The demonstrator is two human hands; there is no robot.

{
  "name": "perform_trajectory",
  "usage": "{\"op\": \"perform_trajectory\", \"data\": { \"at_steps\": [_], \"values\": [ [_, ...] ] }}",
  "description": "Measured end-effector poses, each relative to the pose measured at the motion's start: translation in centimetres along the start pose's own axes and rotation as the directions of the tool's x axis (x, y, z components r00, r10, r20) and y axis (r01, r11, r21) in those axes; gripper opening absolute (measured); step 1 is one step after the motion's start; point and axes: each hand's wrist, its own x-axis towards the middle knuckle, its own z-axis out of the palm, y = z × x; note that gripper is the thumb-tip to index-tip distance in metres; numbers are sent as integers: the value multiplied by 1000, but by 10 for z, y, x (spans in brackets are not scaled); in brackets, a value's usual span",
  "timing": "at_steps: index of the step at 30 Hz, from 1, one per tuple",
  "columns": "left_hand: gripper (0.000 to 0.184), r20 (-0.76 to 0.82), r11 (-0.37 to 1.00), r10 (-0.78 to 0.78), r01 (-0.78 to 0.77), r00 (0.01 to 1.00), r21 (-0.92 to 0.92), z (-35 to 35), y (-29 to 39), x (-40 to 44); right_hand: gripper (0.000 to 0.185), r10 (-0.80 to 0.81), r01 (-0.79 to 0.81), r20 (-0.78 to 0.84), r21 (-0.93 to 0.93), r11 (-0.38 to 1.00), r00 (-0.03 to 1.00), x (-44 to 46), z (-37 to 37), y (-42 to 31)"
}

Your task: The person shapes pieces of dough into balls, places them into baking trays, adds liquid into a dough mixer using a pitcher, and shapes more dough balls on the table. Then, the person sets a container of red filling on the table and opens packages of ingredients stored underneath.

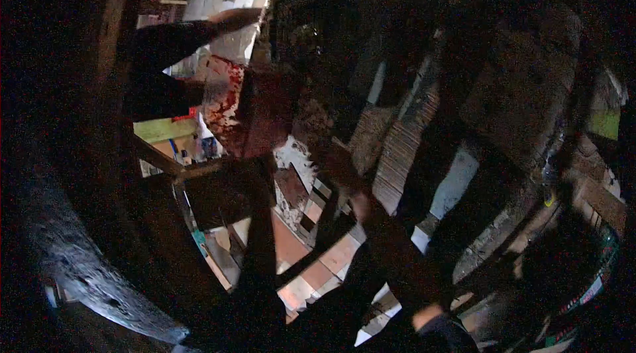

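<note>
The view is dark, tilted and blurred. A block-like object with red, patchy stains (228,111) is left of centre. From the lower right, what looks like my right arm reaches up toward it; bare skin (427,316) shows beside a dark sleeve (454,336). The fingers of my right hand are lost in shadow near the block's lower right. A dark shape (255,253) rises from the bottom toward the block; I cannot tell whether it is my left arm, and no left fingers show.
Another person's dark sleeve (165,42) and hand (235,18) reach in from the left. Below the block are reddish and pale tiles (334,257) and a wooden frame (202,169). Ribbed boards (397,161) stand at centre right. Grey-blue material (99,293) curves across the lower left.
</note>
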Motion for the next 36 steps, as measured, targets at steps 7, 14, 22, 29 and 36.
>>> {"op": "perform_trajectory", "data": {
  "at_steps": [7,14,22,29,36],
  "values": [
    [46,-17,1000,-21,21,1000,20,0,1,-68,37,-20,-18,-56,-605,796,998,5,63,35],
    [46,13,999,-18,17,1000,49,-11,14,-97,37,-80,-6,-108,-632,775,991,18,79,35],
    [47,21,999,-29,29,999,45,-12,26,-121,38,-122,-16,-164,-654,756,979,13,83,18],
    [48,25,999,-34,34,999,11,-14,25,-115,38,-207,2,-223,-675,737,953,-17,76,-46],
    [48,63,999,-46,46,997,-10,-21,19,-74,39,-391,4,-307,-783,623,867,-70,28,-164]
  ]
}}
